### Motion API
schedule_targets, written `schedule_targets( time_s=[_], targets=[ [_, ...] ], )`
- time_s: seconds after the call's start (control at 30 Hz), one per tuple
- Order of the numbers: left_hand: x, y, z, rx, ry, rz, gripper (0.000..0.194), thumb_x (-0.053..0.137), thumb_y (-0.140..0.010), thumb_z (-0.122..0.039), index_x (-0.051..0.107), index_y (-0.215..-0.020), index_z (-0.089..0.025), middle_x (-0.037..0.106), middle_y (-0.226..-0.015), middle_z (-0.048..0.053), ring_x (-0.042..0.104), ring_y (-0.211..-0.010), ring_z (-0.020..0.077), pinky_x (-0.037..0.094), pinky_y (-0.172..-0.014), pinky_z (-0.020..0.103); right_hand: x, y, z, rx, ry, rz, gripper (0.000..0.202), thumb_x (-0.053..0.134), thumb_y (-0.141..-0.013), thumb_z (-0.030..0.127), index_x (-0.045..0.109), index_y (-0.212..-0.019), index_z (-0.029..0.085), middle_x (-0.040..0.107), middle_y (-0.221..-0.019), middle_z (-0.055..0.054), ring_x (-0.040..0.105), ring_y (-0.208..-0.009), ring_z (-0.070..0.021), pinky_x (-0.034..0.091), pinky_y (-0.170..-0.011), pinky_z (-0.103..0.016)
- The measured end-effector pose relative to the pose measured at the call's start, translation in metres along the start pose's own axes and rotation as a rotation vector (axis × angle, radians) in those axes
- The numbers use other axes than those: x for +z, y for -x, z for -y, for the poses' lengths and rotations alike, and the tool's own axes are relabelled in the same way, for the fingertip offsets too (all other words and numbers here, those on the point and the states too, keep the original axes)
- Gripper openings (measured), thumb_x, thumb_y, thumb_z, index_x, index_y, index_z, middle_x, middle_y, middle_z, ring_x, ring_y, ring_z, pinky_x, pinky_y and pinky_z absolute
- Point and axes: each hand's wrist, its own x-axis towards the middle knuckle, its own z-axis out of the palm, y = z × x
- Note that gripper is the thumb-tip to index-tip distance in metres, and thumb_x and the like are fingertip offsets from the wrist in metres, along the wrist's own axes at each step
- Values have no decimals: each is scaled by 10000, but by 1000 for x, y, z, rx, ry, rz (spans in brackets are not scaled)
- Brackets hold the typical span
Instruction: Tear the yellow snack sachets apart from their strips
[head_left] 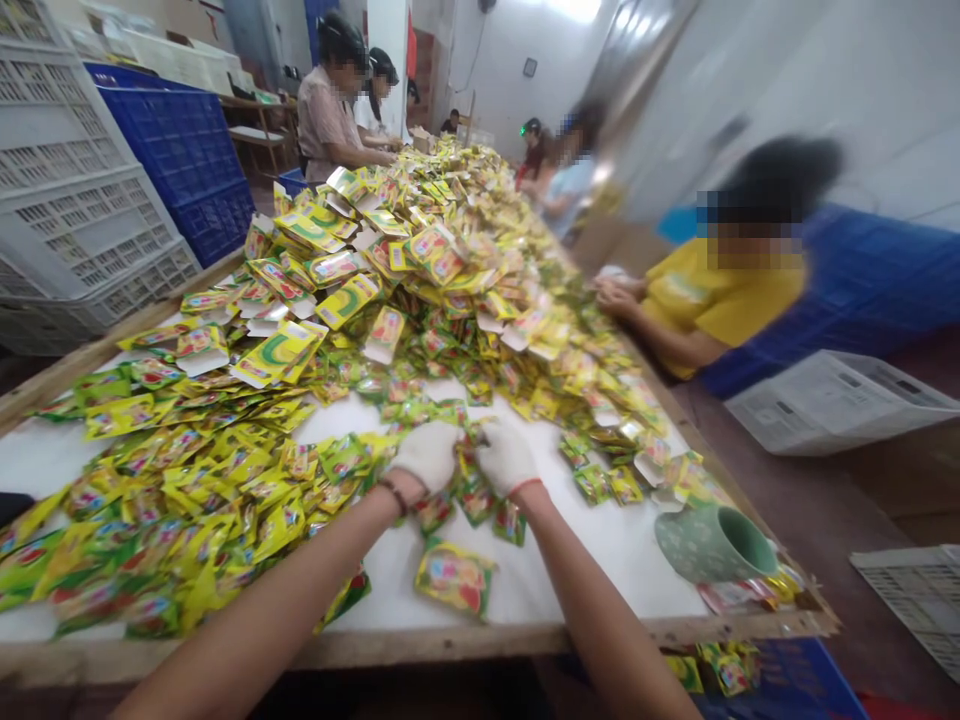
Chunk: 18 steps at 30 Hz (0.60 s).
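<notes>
My left hand (426,455) and my right hand (506,457), both in white gloves, are close together over the white tabletop. Their fingers are curled at a small green-and-yellow packet (466,462) between them; the fingertips are partly hidden. Several more small packets (475,503) lie beneath and in front of the hands. Closer to me is a larger yellow-green packet (454,577) with fruit pictures. Left of my left hand spreads a heap of yellow-green packets (225,490). Beyond both hands rises a big pile of yellow printed cartons (349,300), some with open flaps.
A green floral mug (679,543) lies tipped near the right corner of the wood-edged table (420,645). A person in yellow (720,300) works on the right; others stand farther along. White crates (82,190) and blue crates (184,150) are stacked at left.
</notes>
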Motion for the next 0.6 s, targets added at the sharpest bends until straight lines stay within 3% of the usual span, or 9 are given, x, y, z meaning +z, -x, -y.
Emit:
schedule_targets(
  time_s=[0.17, 0.23, 0.33, 0.5, 0.6],
  targets=[
    [-5, 10, 13, -23, -12, -11, 224, 440, -844, -189, 663, -868, -175, 662, -948, 121, 634, -913, 241, 466, -796, 329, -15, 18, -13, 63, -217, -116, 137, 553, -726, 259, 438, -654, 239, 416, -557, 52, 413, -561, -142, 369, -555, -269],
    [-6, 13, 12, -11, -15, -18, 205, 481, -837, -236, 649, -945, -190, 652, -1001, 111, 623, -957, 244, 467, -815, 329, -16, 25, -18, 95, -330, -125, 101, 555, -744, 315, 488, -745, 240, 483, -575, 42, 457, -545, -148, 397, -518, -273],
    [-4, 10, 4, 31, -16, 10, 239, 569, -782, -246, 642, -1005, -201, 655, -1041, 107, 616, -1004, 248, 458, -869, 332, -9, 32, -25, 145, -481, -80, 230, 610, -720, 370, 572, -888, 218, 636, -695, -5, 569, -584, -174, 479, -508, -297],
    [1, 1, -4, 24, -20, 71, 151, 561, -774, -187, 684, -846, -139, 694, -921, 155, 658, -929, 274, 477, -833, 353, 5, 40, -31, 191, -620, -37, 351, 717, -644, 396, 671, -910, 173, 727, -861, -56, 664, -796, -233, 566, -708, -370],
    [0, 1, 0, -19, -10, 44, 165, 600, -774, -222, 679, -883, -126, 685, -974, 180, 652, -958, 295, 479, -828, 372, 7, 45, -31, 184, -641, -49, 312, 728, -652, 380, 702, -883, 172, 733, -882, -55, 663, -874, -244, 554, -792, -381]
  ],
)
